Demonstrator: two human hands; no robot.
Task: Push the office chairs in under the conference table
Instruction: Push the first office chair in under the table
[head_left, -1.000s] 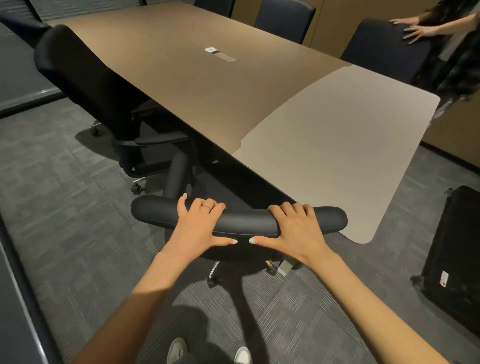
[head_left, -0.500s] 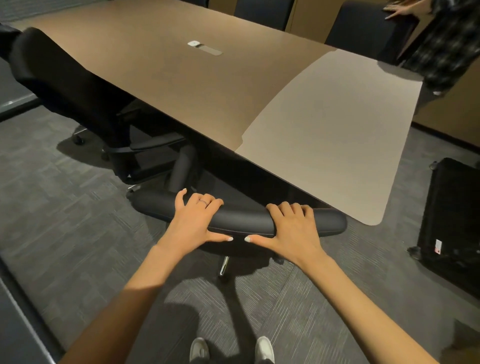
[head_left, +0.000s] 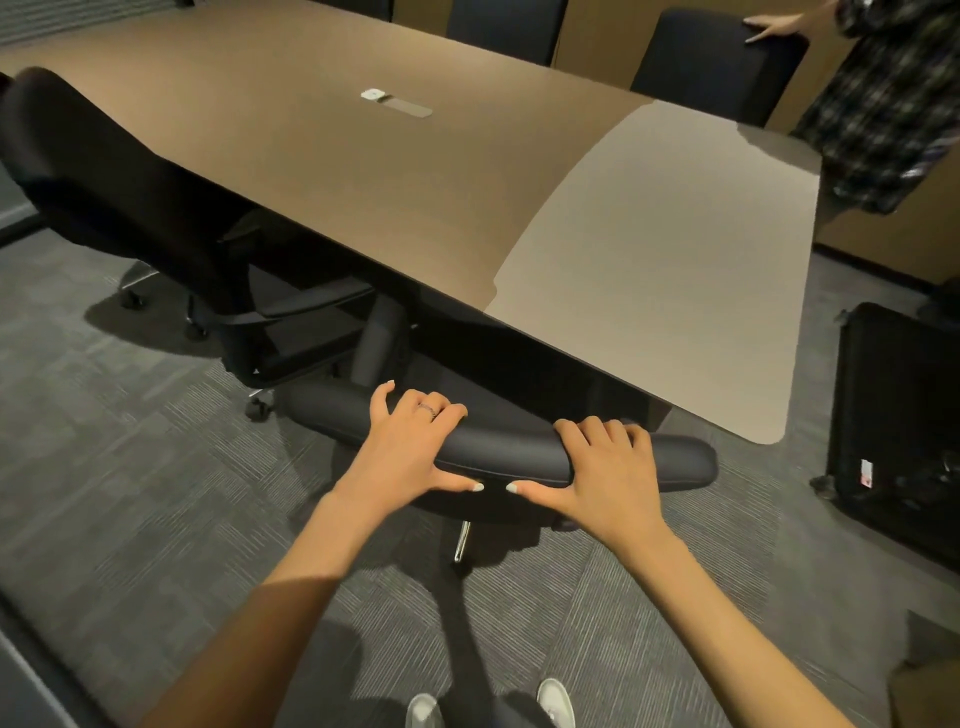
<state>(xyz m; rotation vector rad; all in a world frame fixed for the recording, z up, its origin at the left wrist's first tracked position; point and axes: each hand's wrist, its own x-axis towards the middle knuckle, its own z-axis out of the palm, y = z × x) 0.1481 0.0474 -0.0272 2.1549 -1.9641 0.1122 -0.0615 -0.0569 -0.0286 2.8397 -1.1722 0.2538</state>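
A black office chair (head_left: 509, 452) stands in front of me, its seat hidden beneath the brown and grey conference table (head_left: 415, 166). Only the top of its backrest shows, just short of the table's near edge. My left hand (head_left: 410, 447) grips the left part of the backrest top, fingers over it and thumb along the rear. On the right part, my right hand (head_left: 608, 467) holds it the same way. A second black chair (head_left: 130, 197) stands to the left, partly under the table and angled.
Another person in a plaid shirt (head_left: 883, 98) holds a dark chair (head_left: 711, 62) at the far right corner. More chairs line the far side. A black case (head_left: 898, 431) lies on the carpet to the right. My shoes (head_left: 488, 709) show at the bottom.
The chair has rolled a little further toward the table with both my hands on its backrest, and my feet have stepped forward. The other person has shifted along the far corner.
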